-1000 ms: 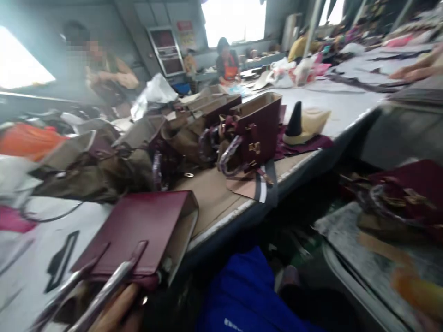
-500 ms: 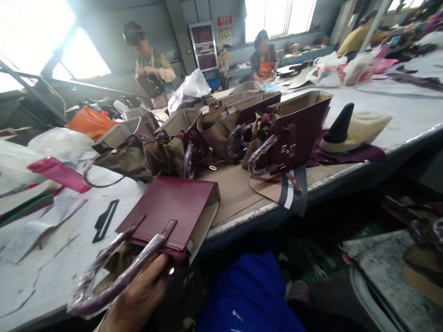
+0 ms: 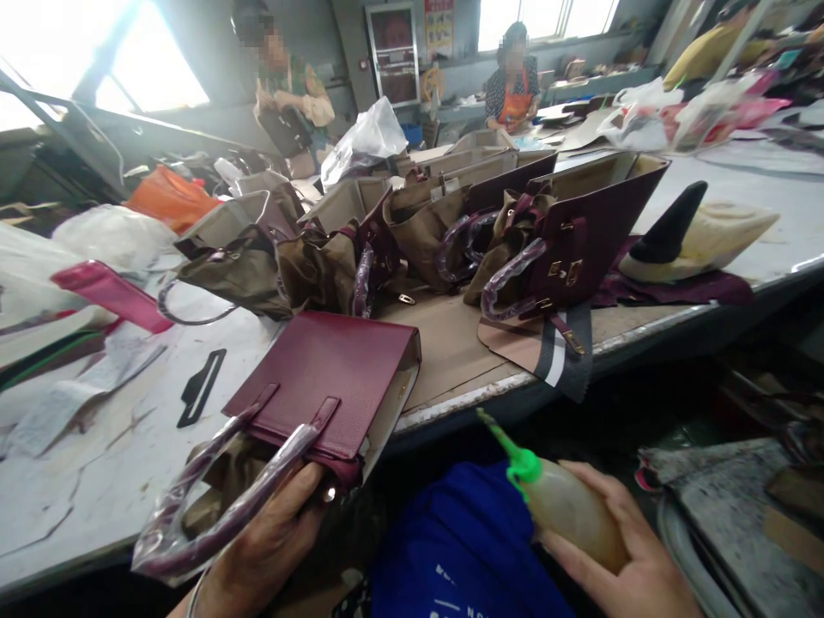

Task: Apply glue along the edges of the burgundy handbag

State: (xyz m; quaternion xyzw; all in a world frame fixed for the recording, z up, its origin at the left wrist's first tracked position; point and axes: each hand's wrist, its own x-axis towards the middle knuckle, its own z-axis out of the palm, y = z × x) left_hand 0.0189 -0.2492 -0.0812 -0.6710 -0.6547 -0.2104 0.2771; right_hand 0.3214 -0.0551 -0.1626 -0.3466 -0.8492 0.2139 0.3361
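Note:
My left hand is closed on a burgundy handbag at the table's front edge, gripping it near the base of its plastic-wrapped handle. The bag lies on its side, its pale lining showing at the right. Its olive fabric side bulges under the handle, and my fingertips are partly hidden behind the bag. In my right hand is a squeeze bottle with a bright green cap and a thin nozzle pointing up and left. The bottle is above my lap, apart from the bag.
Several burgundy and olive bags stand in a row across the table. A black-tipped container lies at the right. A black flat hanger and a pink pouch are at the left. Co-workers are beyond the table.
My right hand has come into view from the lower right with the green-capped squeeze bottle. My left hand keeps its hold on the handbag. The view has shifted slightly.

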